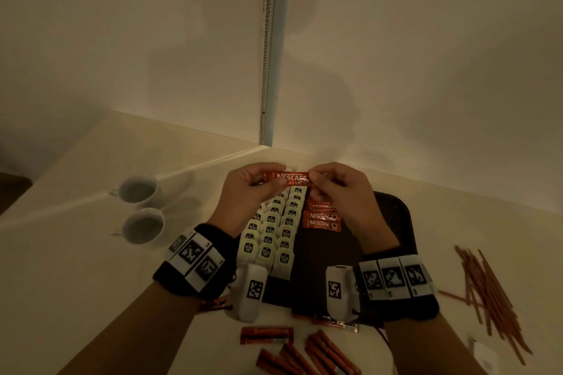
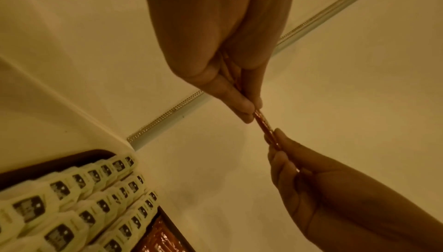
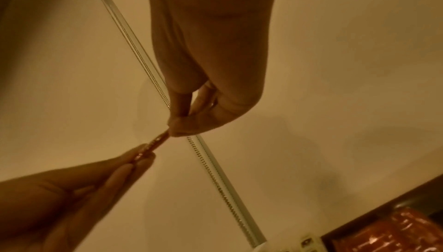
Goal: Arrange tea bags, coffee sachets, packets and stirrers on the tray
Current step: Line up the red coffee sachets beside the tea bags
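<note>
Nearest, at six o'clock on the pale counter [image 1: 91, 268], loose red coffee sachets [image 1: 307, 353] lie scattered, and thin reddish-brown stirrers [image 1: 487, 292] fan out at four o'clock. Beyond them sits the dark rounded plastic tray [image 1: 393, 216]: three overlapping columns of cream paper tea bags with dark labels [image 1: 271, 237] fill its left part, with a short stack of red Nescafé sachets [image 1: 321, 216] just beside them on the right. Above the tray's far edge, at twelve o'clock, one red foil Nescafé Classic sachet [image 1: 288, 179] is held level, the left hand [image 1: 243, 192] pinching one end and the right hand [image 1: 344, 192] the other. Two white ceramic cups [image 1: 140, 207] stand at ten o'clock. Only the head view shows the printed face; the wrist views catch that sachet [image 2: 264, 126] edge-on.
</note>
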